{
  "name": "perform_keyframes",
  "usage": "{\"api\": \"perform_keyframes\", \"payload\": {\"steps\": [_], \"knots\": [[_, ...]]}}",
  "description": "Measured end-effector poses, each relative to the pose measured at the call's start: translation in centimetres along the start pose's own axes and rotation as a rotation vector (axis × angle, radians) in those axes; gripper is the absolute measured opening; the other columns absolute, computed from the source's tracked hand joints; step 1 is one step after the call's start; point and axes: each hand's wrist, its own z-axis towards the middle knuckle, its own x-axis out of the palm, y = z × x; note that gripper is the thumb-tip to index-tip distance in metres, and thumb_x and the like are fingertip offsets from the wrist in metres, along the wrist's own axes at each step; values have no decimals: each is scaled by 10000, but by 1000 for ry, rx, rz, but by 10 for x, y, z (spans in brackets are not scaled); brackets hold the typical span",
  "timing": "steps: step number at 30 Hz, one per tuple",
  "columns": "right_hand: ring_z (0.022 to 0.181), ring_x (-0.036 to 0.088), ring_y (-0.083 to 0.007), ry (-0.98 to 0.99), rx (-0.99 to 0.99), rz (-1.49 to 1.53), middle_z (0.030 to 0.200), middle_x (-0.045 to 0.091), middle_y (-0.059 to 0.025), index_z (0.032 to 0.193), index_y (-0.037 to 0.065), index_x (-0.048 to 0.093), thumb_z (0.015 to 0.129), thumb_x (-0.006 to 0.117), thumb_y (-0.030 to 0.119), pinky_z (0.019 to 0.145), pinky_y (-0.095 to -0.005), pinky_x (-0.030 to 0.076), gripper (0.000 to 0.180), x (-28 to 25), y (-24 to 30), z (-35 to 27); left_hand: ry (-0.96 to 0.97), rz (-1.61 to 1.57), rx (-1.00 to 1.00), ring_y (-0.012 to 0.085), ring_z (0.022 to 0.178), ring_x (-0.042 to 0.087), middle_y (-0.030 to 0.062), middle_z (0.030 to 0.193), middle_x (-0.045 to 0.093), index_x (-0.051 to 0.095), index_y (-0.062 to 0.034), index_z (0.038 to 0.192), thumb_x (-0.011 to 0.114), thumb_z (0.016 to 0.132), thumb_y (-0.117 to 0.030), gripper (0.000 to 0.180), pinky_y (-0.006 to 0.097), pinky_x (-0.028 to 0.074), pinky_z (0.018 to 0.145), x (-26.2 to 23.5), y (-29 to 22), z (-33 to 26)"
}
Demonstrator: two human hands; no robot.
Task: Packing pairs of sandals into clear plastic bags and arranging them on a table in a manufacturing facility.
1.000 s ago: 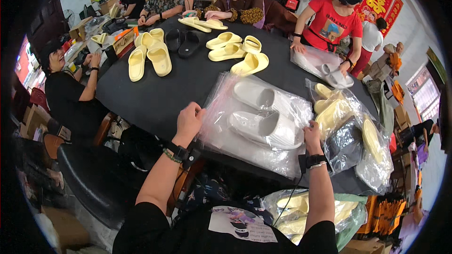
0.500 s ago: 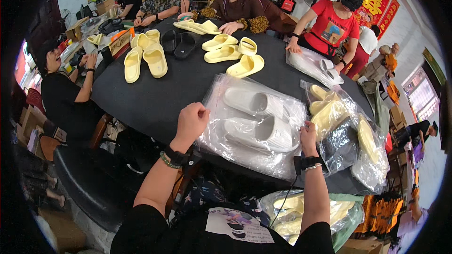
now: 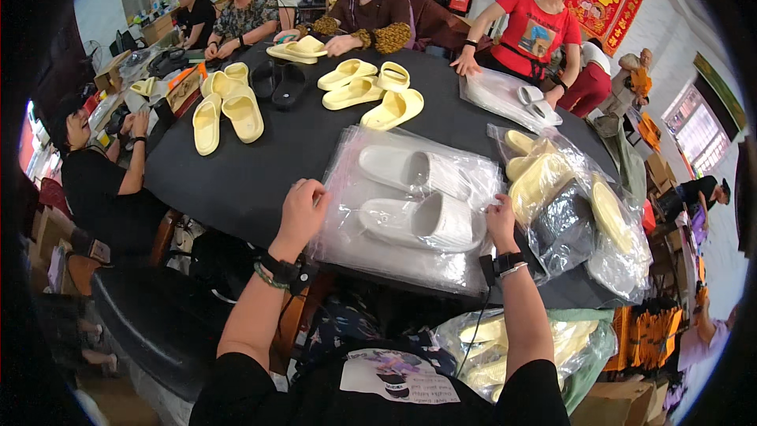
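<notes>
A clear plastic bag [image 3: 371,260] lies flat on the near side of the black table, with a pair of white slide sandals inside. Of the pair, the far slide [image 3: 386,166] and the near slide [image 3: 390,219] both point their toe straps to the right. My left hand [image 3: 298,213] is at the bag's left edge, its fingers loosely bent and apart, holding nothing. At the opposite edge, my right hand [image 3: 500,225] has its fingers closed on the plastic.
Bagged yellow slides [image 3: 544,185] and a bagged dark pair [image 3: 561,221] crowd the table's right side. Loose yellow slides [image 3: 243,118] and black slides [image 3: 290,83] stand farther off. Across the table, a person in red [image 3: 536,31] handles another bagged pair. A filled bag [image 3: 489,347] sits below the near edge.
The fingers of my left hand have loosened from a tighter curl, and that hand is slightly lower. The whole view has shifted a little; the bagged slides still lie between my hands.
</notes>
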Motion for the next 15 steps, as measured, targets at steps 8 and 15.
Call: {"api": "perform_keyframes", "payload": {"steps": [8, 15], "knots": [[830, 655, -428, 153, 58, -131, 886, 654, -285, 1318, -23, 363, 913, 628, 266, 768, -465, 502, 564, -29, 38, -23, 733, -1184, -627, 231, 912, 664, 185, 1056, 679, 516, 28, 1303, 393, 996, -532, 651, 313, 495, 756, 21, 10, 19], [938, 603, -531, 189, 49, -165, 940, 626, -370, 1344, -14, 323, 976, 525, 334, 826, -533, 475, 545, -39, 44, -52, 725, -1070, -662, 202, 947, 638, 167, 1065, 677, 498, 19, 1331, 377, 979, -601, 723, 299, 479, 789, -5, -7, 2]]}}
